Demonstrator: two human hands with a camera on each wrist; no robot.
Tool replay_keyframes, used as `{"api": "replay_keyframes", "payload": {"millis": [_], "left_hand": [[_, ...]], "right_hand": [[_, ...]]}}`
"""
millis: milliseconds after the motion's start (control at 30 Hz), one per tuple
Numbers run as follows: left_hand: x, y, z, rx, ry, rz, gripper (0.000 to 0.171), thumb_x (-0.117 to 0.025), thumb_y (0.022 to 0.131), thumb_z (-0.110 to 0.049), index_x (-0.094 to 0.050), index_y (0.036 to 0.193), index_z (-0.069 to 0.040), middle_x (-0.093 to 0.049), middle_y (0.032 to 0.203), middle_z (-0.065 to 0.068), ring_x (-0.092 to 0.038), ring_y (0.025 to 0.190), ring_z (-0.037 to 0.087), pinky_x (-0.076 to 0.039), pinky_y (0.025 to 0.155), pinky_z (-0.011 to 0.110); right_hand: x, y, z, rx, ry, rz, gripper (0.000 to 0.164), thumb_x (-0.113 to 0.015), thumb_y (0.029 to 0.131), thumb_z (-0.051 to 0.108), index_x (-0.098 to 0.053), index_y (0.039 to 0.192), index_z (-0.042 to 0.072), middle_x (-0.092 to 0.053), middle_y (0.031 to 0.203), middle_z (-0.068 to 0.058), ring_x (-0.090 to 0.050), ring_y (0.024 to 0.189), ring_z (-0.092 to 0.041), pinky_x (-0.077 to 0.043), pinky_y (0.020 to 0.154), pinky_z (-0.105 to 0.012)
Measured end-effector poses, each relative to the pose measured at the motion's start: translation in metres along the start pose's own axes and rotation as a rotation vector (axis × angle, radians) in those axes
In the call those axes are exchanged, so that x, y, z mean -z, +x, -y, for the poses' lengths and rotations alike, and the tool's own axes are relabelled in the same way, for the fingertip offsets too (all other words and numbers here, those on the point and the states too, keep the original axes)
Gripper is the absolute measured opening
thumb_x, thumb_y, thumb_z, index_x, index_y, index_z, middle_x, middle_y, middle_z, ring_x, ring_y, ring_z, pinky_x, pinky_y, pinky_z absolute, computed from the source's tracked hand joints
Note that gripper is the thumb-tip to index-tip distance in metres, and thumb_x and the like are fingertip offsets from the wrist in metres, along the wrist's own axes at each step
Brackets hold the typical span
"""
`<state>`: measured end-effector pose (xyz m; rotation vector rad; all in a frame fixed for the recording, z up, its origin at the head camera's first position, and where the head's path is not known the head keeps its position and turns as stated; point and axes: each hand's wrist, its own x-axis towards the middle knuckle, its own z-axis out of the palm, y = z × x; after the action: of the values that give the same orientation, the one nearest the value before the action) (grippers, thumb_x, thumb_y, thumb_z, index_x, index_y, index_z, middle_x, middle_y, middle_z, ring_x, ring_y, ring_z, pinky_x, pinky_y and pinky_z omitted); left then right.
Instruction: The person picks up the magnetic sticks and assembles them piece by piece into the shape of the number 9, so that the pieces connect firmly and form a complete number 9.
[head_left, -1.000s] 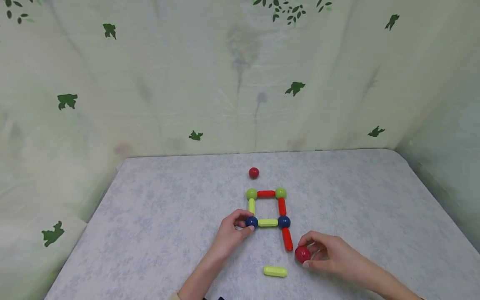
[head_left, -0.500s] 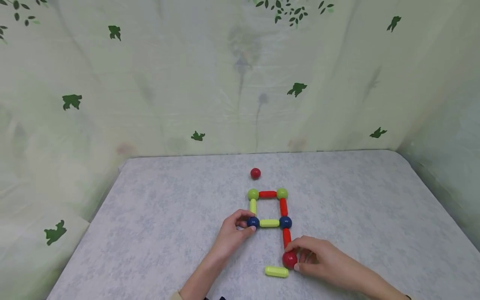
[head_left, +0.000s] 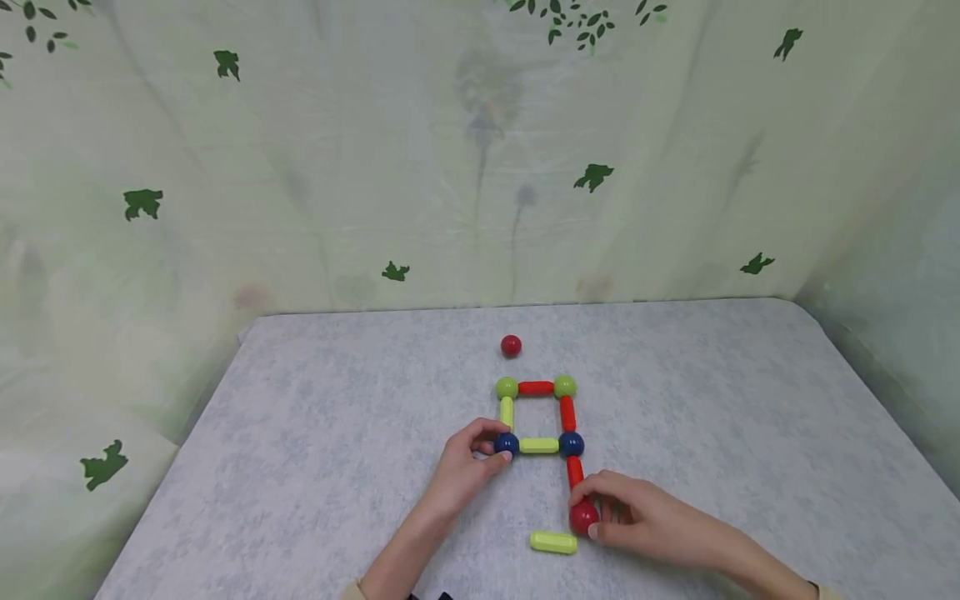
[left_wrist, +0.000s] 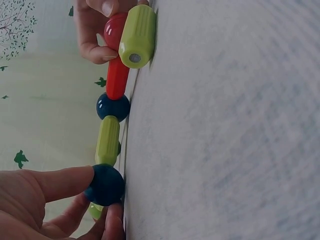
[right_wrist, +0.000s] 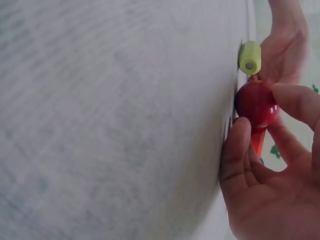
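Observation:
A square of magnetic rods and balls lies on the table, with two green balls (head_left: 565,387) at its far corners and two blue balls at its near ones. My left hand (head_left: 467,465) pinches the near left blue ball (left_wrist: 106,185) between thumb and fingers. From the right blue ball (head_left: 572,444) a red rod (left_wrist: 118,77) runs toward me. At its near end my right hand (head_left: 637,515) grips a red ball (right_wrist: 256,104), which touches the rod. A loose yellow-green rod (head_left: 553,542) lies just left of that ball, its metal tip showing in the right wrist view.
Beyond the square a second red ball (head_left: 511,346) rests alone on the grey mottled table (head_left: 360,392). A pale cloth backdrop (head_left: 315,167) with green leaf and bird prints stands behind the table and along both sides.
My right hand has moved left with the red ball, bringing it to the near end of the red rod. The left hand stays on its blue ball.

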<state>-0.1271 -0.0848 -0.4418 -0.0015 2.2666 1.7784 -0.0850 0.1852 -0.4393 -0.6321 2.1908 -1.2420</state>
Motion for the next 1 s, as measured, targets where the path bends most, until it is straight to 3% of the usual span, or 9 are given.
{"api": "replay_keyframes", "payload": {"millis": [133, 367, 433, 600, 700, 833, 1000], "left_hand": [[-0.001, 0.000, 0.000, 0.007, 0.018, -0.002, 0.033, -0.071, 0.085, -0.002, -0.065, 0.118, -0.008, -0.058, 0.102, 0.009, -0.049, 0.091, 0.022, -0.042, 0.071, 0.030], [-0.003, -0.022, -0.011, -0.065, 0.195, -0.141, 0.023, -0.070, 0.088, -0.008, -0.065, 0.109, -0.014, -0.056, 0.109, 0.004, -0.052, 0.093, 0.020, -0.045, 0.072, 0.032], [-0.003, -0.031, -0.014, -0.086, 0.217, -0.084, 0.018, -0.070, 0.088, -0.009, -0.066, 0.104, -0.014, -0.059, 0.107, 0.002, -0.054, 0.090, 0.019, -0.046, 0.069, 0.031], [-0.010, -0.046, -0.015, -0.082, 0.310, 0.200, 0.019, -0.077, 0.084, -0.018, -0.068, 0.101, -0.017, -0.060, 0.095, -0.004, -0.053, 0.078, 0.014, -0.044, 0.063, 0.027], [-0.015, -0.047, -0.011, -0.086, 0.401, 0.309, 0.025, -0.082, 0.078, -0.020, -0.071, 0.100, -0.018, -0.057, 0.089, -0.009, -0.050, 0.073, 0.010, -0.042, 0.063, 0.026], [-0.022, -0.047, -0.005, -0.142, 0.523, 0.362, 0.024, -0.084, 0.076, -0.015, -0.073, 0.097, -0.017, -0.051, 0.086, -0.013, -0.050, 0.076, 0.004, -0.045, 0.070, 0.025], [-0.024, -0.048, -0.003, -0.141, 0.509, 0.327, 0.014, -0.078, 0.082, -0.011, -0.071, 0.092, -0.017, -0.050, 0.082, -0.011, -0.048, 0.072, 0.006, -0.044, 0.065, 0.025]], "right_hand": [[0.001, -0.001, -0.002, -0.012, 0.043, 0.007, 0.026, -0.067, 0.094, 0.024, -0.061, 0.119, 0.026, -0.059, 0.096, 0.001, -0.056, 0.082, -0.017, -0.046, 0.066, -0.025], [0.001, -0.001, -0.003, -0.040, 0.091, 0.021, 0.029, -0.068, 0.094, 0.021, -0.060, 0.121, 0.025, -0.058, 0.100, 0.000, -0.056, 0.085, -0.019, -0.047, 0.067, -0.025], [0.001, -0.001, -0.003, -0.031, 0.091, 0.021, 0.029, -0.067, 0.094, 0.021, -0.060, 0.122, 0.025, -0.058, 0.100, 0.000, -0.056, 0.085, -0.019, -0.047, 0.067, -0.025], [0.003, -0.003, -0.003, -0.006, 0.096, 0.018, 0.029, -0.067, 0.094, 0.021, -0.060, 0.123, 0.024, -0.058, 0.100, -0.001, -0.055, 0.085, -0.018, -0.046, 0.067, -0.025], [0.003, -0.003, -0.003, -0.001, 0.097, 0.017, 0.029, -0.066, 0.095, 0.021, -0.060, 0.123, 0.025, -0.058, 0.100, -0.001, -0.056, 0.085, -0.018, -0.046, 0.068, -0.025], [0.002, -0.003, -0.003, -0.010, 0.100, 0.014, 0.029, -0.066, 0.094, 0.022, -0.060, 0.123, 0.025, -0.059, 0.099, -0.002, -0.055, 0.086, -0.019, -0.046, 0.068, -0.025], [0.002, -0.003, -0.004, -0.018, 0.105, 0.008, 0.030, -0.067, 0.094, 0.022, -0.061, 0.123, 0.025, -0.059, 0.097, -0.001, -0.055, 0.085, -0.018, -0.046, 0.067, -0.025]]}}
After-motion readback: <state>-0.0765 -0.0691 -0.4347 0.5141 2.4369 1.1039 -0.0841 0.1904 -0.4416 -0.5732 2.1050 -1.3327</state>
